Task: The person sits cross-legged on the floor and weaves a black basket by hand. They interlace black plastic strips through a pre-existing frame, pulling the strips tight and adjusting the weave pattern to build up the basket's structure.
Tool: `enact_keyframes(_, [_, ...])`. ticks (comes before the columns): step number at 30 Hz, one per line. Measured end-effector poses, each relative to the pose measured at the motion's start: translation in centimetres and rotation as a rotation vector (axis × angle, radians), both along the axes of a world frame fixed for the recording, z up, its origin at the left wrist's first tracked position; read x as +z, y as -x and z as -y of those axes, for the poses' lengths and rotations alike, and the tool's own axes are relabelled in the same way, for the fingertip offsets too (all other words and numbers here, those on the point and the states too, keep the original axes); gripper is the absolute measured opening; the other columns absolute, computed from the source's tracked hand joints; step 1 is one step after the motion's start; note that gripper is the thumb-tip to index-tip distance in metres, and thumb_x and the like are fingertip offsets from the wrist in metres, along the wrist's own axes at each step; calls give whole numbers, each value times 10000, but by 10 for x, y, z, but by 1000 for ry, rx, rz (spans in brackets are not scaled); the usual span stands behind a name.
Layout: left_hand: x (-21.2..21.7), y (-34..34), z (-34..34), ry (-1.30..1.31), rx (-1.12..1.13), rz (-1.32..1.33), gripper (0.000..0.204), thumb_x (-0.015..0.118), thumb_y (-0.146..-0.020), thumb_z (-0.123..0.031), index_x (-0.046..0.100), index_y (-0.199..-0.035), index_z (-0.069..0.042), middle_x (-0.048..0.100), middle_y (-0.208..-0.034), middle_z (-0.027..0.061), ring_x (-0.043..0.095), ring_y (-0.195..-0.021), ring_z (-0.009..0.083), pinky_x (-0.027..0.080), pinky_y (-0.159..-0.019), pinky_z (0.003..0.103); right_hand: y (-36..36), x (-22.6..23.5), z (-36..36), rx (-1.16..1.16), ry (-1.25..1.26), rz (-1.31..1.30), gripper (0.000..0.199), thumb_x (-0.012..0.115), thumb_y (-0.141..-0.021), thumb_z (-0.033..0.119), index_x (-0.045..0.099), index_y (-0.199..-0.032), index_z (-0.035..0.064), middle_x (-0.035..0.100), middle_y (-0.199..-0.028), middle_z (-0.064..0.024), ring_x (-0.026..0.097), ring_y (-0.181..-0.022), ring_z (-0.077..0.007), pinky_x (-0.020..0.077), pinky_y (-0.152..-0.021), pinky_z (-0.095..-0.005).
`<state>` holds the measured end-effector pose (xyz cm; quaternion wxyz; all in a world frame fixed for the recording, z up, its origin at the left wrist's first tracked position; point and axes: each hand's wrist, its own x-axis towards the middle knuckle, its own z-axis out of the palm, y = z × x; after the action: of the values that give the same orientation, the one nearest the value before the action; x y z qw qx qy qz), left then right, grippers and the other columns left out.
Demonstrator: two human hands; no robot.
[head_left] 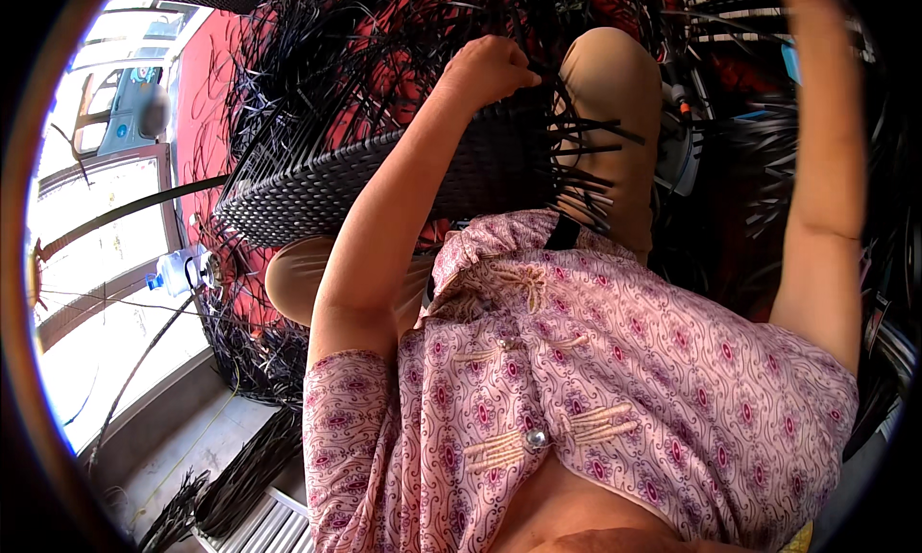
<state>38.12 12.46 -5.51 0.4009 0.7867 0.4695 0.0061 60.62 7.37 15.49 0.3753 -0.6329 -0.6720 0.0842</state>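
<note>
Across my lap lies a woven black wicker panel (327, 183), its loose strand ends (591, 173) sticking out by my knee. My left hand (490, 71) is closed just above the panel's upper edge, fingers curled in. What those fingers hold, if anything, is hidden. My right arm (826, 159) stretches up along the right side, and its hand is beyond the top of the picture.
Tangled black strips (298, 63) cover much of the red floor (204, 101). A clear blue plastic bottle (176, 270) lies at left near the glass door (106, 217). A bundle of black strips (250, 466) rests beside a slatted white object (264, 526) at lower left.
</note>
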Motion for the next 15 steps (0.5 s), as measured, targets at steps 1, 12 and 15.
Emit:
enact_keyframes(1, [-4,7,3,16,32,-18,445,796,-759,-251,693,-1108,5,717,-829,123,684,-710,171,543,-686,313,3,-39,-15,84,181,-129,162,715,-878,164,760,-962,34,719,-791,-34,596,-622,-92,483,-570,-257])
enact_keyframes(12, [-23,16,-1,357,344,112,591,869,-686,-232,679,-1180,29,607,-743,18,483,-618,115,393,-569,259,28,-231,43,114,645,-585,162,680,-870,168,712,-869,9,655,-719,-6,576,-633,-73,464,-580,-235])
enact_keyframes(15, [-27,19,-3,421,369,175,550,861,-700,-210,686,-1158,38,588,-727,-1,455,-606,90,369,-553,249,26,-228,45,96,665,-542,154,678,-869,162,709,-860,12,639,-698,1,565,-619,-72,453,-566,-238])
